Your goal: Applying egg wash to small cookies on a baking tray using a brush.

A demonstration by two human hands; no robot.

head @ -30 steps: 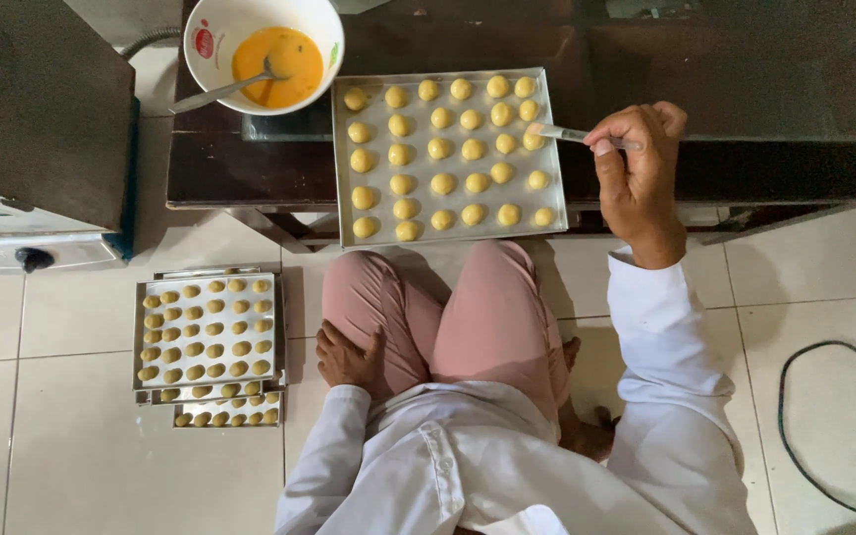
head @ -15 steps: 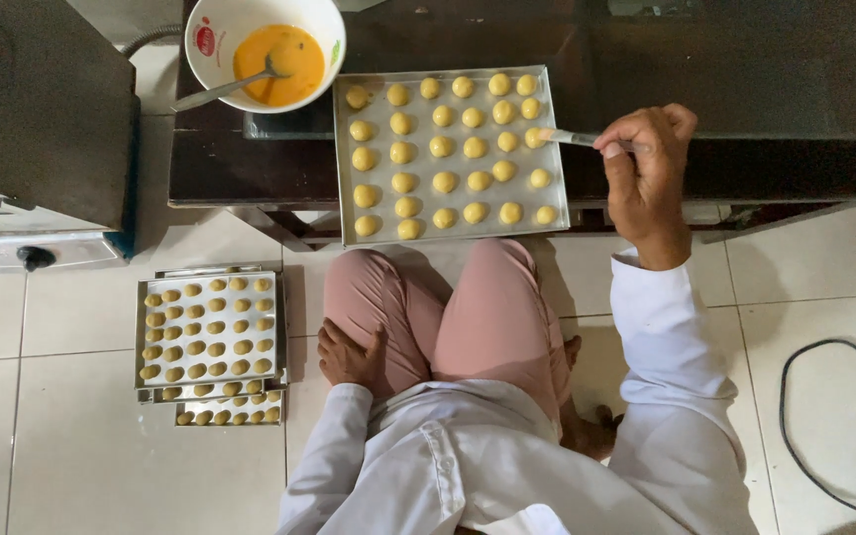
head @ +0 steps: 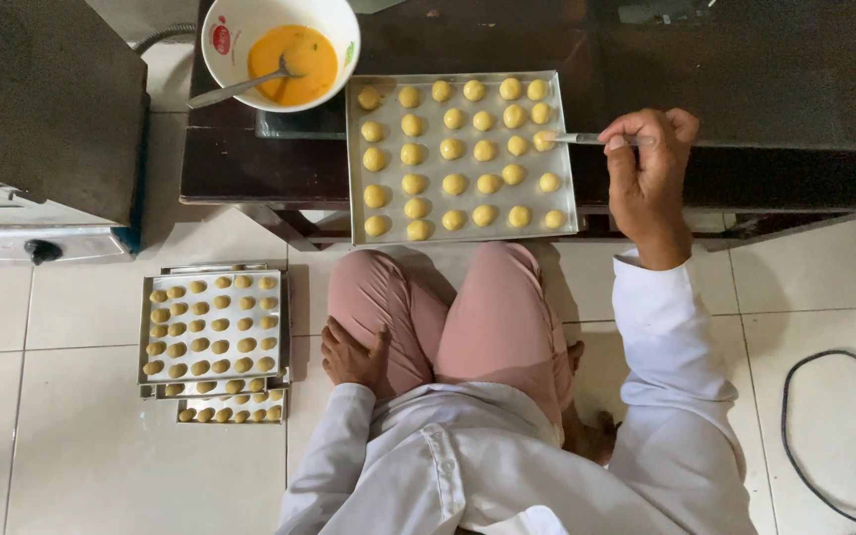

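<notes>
My right hand [head: 649, 173] grips a thin metal-handled brush [head: 577, 139] whose tip touches a dough ball at the right side of the metal baking tray [head: 561, 223]. The tray lies on a low dark table [head: 765, 89] and holds several rows of round yellow dough balls [head: 455, 149]. My left hand [head: 351, 355] rests flat on my left knee in pink trousers, holding nothing. A white bowl [head: 339, 25] of orange beaten egg with a spoon [head: 240, 89] in it stands at the table's far left.
On the tiled floor to my left lies a stack of trays [head: 214, 332] filled with dough balls. A metal oven [head: 42, 129] stands at the far left. A black cable [head: 839, 436] curls on the floor at the right.
My right hand has shifted the brush slightly along the right columns of dough balls. The left hand stays on the knee.
</notes>
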